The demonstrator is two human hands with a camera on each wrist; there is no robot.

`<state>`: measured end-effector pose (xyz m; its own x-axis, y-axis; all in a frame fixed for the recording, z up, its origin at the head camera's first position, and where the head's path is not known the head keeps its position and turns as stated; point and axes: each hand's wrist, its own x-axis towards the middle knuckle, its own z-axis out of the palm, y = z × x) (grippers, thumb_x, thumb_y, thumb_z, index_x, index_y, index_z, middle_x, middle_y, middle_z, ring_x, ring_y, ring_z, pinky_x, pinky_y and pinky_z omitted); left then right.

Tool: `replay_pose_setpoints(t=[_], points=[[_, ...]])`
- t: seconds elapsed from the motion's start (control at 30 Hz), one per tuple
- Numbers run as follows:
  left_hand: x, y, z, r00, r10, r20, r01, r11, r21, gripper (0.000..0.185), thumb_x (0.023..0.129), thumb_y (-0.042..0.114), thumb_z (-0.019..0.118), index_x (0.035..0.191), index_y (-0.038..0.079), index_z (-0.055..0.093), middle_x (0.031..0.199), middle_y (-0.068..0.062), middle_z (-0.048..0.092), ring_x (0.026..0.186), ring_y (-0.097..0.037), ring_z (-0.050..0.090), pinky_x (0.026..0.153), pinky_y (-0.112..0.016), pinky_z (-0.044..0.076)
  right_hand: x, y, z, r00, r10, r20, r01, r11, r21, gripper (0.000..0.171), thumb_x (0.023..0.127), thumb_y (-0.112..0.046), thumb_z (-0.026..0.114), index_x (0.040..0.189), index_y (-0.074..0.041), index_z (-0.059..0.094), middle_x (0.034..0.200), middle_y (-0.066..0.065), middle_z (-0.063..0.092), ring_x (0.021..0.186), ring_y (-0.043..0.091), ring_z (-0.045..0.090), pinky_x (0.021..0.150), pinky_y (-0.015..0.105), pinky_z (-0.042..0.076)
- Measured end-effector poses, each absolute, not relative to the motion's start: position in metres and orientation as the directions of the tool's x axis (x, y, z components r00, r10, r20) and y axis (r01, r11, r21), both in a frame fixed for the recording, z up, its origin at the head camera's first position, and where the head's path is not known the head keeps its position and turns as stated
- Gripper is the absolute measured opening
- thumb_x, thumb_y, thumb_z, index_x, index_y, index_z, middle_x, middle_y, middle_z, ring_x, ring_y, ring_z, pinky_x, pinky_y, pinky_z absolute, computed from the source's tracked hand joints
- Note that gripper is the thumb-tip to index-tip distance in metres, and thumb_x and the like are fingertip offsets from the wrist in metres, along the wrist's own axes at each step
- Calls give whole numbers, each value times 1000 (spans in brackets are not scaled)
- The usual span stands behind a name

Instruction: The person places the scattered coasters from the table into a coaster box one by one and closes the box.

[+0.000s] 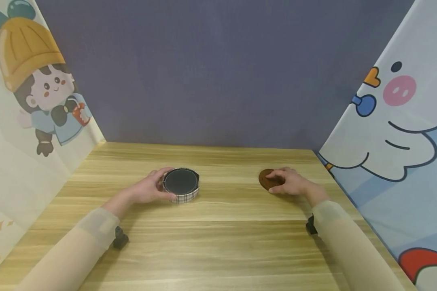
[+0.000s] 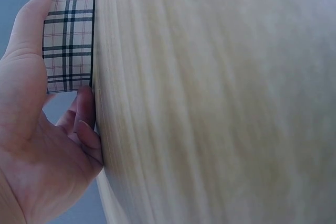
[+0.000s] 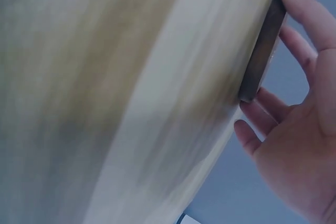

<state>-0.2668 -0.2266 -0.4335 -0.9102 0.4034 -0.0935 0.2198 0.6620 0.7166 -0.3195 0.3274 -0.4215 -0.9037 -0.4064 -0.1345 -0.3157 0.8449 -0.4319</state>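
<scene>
Left of the table's middle, in the head view, my left hand (image 1: pixel 151 188) grips a low round box (image 1: pixel 181 182) with a flat dark top and a cream plaid side. In the left wrist view the thumb lies along the plaid wall (image 2: pixel 69 35) while the other fingers curl behind it, low by the tabletop. Farther right, a flat round brown disc, like a wooden coaster (image 1: pixel 264 180), lies under my right hand (image 1: pixel 293 182). Its thin edge (image 3: pixel 262 45) shows in the right wrist view, pinched between the thumb at one end and fingers at the other.
Both things are on a wood-grain table (image 1: pixel 218 242). A plain grey-blue panel (image 1: pixel 218 72) rises along the back edge. Cartoon-printed panels stand at the left (image 1: pixel 7 169) and right (image 1: pixel 415 161). Each wrist carries a small black device.
</scene>
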Motion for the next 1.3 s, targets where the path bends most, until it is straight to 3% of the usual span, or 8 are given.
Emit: replay_pose_setpoints(t=[0.2,0.53,1.1,1.3], points=[[-266,-226,-433,-910,405,-95,218,660,719,114,88,51,92,174,19,24,153,-31,39,138,-52,57,120,-71,44,-320,327,-424,-908,-399,-128,-315,852,-418,66,94,-50,86,150,-22,65,169,32,36,154,62,30,119,81,34],[-269,-226,-437,-908,408,-93,214,645,734,113,87,49,93,174,21,26,153,-30,39,139,-53,55,121,-72,42,-315,319,-422,-889,-456,-46,-405,829,-384,69,92,-52,87,152,-26,66,161,25,52,150,55,42,118,78,39],[-267,-226,-435,-911,404,-81,213,629,748,110,87,46,95,172,22,30,153,-28,38,142,-50,50,123,-72,40,-291,268,-410,-849,-529,8,-478,761,-440,68,91,-61,85,153,-41,62,169,19,42,156,48,34,119,76,37],[-267,-226,-436,-910,406,-78,221,636,739,109,88,47,94,172,22,29,152,-28,39,139,-48,52,121,-72,41,-284,253,-409,-827,-562,27,-508,726,-464,66,90,-56,87,151,-42,64,170,20,41,157,46,33,120,75,37]])
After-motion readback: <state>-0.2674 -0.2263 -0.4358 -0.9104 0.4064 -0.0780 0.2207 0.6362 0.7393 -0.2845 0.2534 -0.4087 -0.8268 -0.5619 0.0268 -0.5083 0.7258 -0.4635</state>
